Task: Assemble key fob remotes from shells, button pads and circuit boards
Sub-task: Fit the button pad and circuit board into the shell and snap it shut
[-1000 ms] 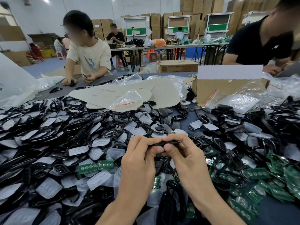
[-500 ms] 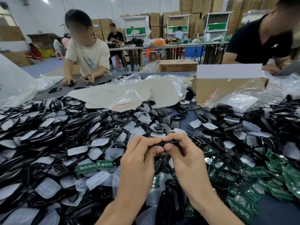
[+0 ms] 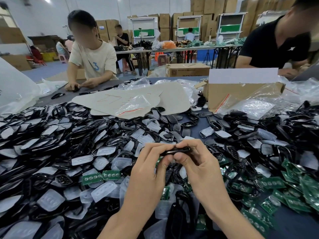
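Note:
A black key fob shell is held edge-on above the parts pile, pinched from both sides. My left hand grips its left end with thumb under and fingers over. My right hand pinches the right end the same way. A bit of green shows between my thumbs under the shell. Below lie black shells, clear button pads and green circuit boards, more boards heaped at the right.
Cardboard sheets and plastic bags lie at the back of the table, beside an open carton. One person works opposite at the left, another in black at the right.
Both hands keep the same pinch on the shell; the view has only shifted slightly.

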Motion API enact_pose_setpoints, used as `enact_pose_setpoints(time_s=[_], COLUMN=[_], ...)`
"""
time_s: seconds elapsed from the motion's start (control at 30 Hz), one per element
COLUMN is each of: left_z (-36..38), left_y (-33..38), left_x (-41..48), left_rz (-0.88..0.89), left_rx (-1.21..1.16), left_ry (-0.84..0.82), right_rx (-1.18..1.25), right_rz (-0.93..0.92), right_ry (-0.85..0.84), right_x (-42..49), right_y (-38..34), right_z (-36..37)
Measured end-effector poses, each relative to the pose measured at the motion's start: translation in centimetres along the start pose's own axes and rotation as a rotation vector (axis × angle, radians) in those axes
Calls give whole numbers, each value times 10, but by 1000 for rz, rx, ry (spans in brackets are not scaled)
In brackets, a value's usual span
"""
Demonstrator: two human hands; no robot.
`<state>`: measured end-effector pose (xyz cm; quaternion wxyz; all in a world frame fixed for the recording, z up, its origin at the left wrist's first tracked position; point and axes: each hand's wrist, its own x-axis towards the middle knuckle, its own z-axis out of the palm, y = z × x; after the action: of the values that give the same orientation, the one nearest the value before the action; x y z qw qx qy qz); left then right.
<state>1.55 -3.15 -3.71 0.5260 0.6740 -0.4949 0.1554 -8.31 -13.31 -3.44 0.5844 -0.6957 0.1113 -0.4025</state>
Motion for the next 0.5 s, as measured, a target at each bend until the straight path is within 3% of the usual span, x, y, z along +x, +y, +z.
enact_pose_setpoints(time_s=[0.23, 0.5], left_z=[-1, -4], left_y=[-5, 4], left_x=[-3, 2], left_rz=[88, -132], left_rx=[228, -40], left_ry=[-34, -6], right_rx=[-438, -186], right_rz=[-179, -1], right_ry=[-22, 81], right_x=[-4, -1], right_y=[-1, 2], right_z=[2, 1])
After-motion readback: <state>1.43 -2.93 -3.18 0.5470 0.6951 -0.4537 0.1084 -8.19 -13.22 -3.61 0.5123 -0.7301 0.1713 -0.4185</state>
